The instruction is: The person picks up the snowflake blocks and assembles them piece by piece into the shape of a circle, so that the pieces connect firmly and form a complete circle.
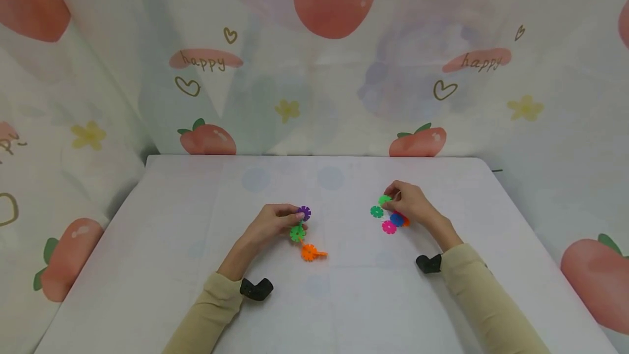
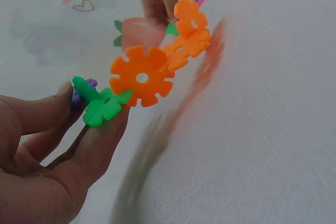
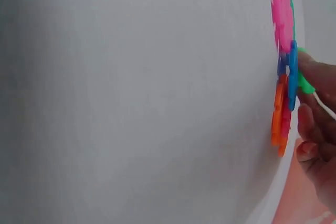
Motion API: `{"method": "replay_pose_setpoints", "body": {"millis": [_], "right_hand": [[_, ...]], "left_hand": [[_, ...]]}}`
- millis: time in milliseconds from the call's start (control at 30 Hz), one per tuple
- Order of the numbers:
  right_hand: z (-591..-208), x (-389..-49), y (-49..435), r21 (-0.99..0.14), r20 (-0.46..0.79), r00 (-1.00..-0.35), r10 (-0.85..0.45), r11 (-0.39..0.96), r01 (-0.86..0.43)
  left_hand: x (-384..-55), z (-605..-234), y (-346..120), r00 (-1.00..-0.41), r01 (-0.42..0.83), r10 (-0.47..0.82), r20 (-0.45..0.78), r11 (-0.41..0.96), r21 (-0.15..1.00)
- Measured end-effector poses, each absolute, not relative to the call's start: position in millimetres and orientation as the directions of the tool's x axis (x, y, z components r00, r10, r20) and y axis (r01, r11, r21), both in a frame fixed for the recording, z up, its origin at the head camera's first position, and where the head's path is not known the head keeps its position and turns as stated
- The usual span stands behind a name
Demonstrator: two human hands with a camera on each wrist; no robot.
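My left hand (image 1: 270,226) pinches a linked chain of notched plastic snowflake discs between thumb and fingers. A purple disc (image 1: 304,212) and green discs (image 2: 103,109) sit at the fingertips, with orange discs (image 2: 142,77) joined on beyond them, raised over the table. To the right, my right hand (image 1: 410,201) pinches a bright green disc (image 1: 385,200) above a small group of loose ones. In that group are a darker green disc (image 1: 377,212), a pink disc (image 1: 389,226), a blue disc (image 1: 396,219) and an orange disc (image 3: 278,111), partly overlapping.
Both hands work over a white-covered table (image 1: 147,223). A printed curtain (image 1: 314,86) with fruit and hearts hangs behind it and along the sides. Each wrist carries a black strap piece (image 1: 256,289) near the tan sleeve (image 1: 211,310).
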State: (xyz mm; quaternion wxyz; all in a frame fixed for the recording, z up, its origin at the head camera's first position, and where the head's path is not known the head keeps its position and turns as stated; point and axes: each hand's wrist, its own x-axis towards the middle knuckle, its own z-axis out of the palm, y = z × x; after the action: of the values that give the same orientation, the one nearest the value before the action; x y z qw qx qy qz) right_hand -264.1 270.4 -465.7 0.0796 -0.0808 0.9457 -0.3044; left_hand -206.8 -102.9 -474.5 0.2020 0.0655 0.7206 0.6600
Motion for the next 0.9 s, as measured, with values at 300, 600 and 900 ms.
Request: {"method": "replay_pose_setpoints", "body": {"millis": [300, 600, 900], "right_hand": [[-464, -256, 251, -0.616, 0.014, -0.967, -0.256, 0.759, -0.21], [-460, -246, 213, -0.754, 0.036, -0.93, -0.365, 0.601, -0.265], [-455, -237, 177, -0.809, 0.04, -0.904, -0.427, 0.517, -0.28]], "left_hand": [[-206, -473, -101, -0.921, -0.206, 0.306, -0.239, 0.136, 0.969], [-206, -476, -103, -0.918, -0.206, 0.328, -0.224, 0.089, 0.974], [-208, -477, -100, -0.917, -0.223, 0.308, -0.252, 0.127, 0.966]]}}
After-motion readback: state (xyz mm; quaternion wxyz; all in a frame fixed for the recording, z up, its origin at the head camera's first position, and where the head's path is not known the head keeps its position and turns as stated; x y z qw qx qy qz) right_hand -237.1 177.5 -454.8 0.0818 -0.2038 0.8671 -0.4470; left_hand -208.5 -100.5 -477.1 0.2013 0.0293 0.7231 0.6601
